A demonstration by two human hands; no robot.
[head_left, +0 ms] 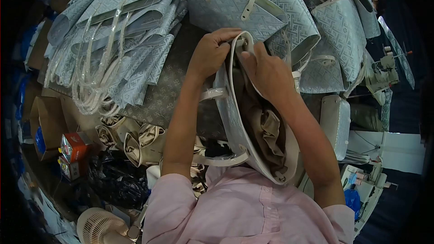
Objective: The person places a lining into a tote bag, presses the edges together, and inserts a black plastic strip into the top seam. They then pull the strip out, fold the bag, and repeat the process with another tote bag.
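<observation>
An open bag (pixel 233 115) with a light patterned outside, a pale rim and a brown lining stands against my body, its mouth facing up. My left hand (pixel 210 54) pinches the rim at the bag's far end from the left, fingertips on the edge. My right hand (pixel 270 70) grips the same end from the right, with the thumb inside the opening. Two pale handles stick out on the bag's left side. Crumpled brown lining (pixel 271 129) shows inside, toward the near end.
Stacked patterned panels with wrapped handles (pixel 122 40) lie at the left. More patterned bags (pixel 235 7) stand beyond my hands and to the right. Rolled beige pieces (pixel 138 142), a black plastic bag (pixel 117 178), a fan (pixel 101 226) and sewing machines (pixel 384 70) surround the table.
</observation>
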